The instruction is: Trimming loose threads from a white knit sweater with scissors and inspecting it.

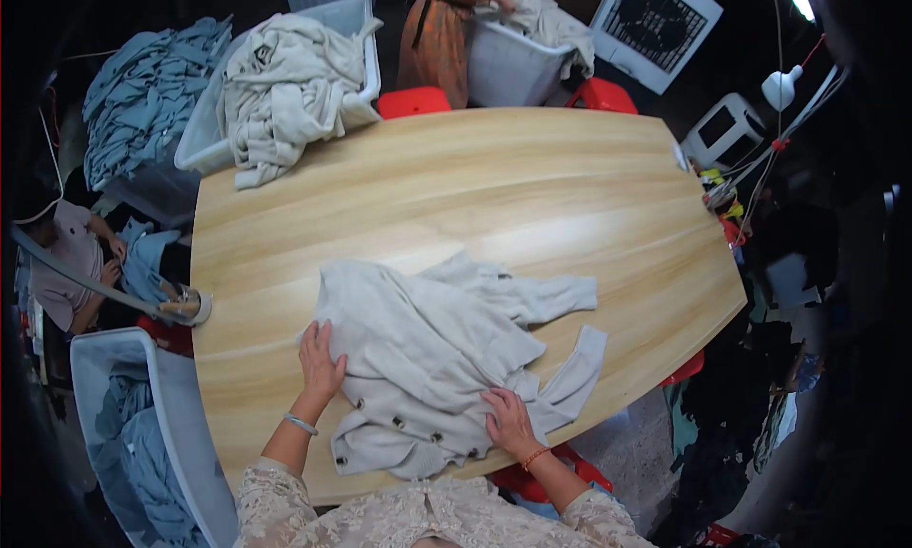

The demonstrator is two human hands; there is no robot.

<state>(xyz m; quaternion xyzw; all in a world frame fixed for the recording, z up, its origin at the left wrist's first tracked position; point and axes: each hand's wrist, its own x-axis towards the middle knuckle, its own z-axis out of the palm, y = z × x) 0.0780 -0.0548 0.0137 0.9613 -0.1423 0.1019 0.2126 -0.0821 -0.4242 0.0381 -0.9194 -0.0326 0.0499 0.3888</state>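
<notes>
A pale grey knit cardigan (418,330) with dark buttons lies spread and rumpled on the wooden table (285,225), near its front edge. One sleeve points right, and a loose-looking band of the same knit bends toward the lower right. My left hand (321,363) rests at the garment's left edge, its fingers extended and thumb apart. Lower right on the cardigan lies my right hand (511,425), with fingers stretched over the fabric and thumb apart from them. Several buttons run along the lower part between both hands.
A white bin (370,49) heaped with cream knits (285,92) stands at the far left, some fabric overhanging the table. Blue-grey garments fill another bin (157,358) at the near left. A lamp arm (95,287) is clamped left; cables (760,182) hang right. Two people handle garments nearby.
</notes>
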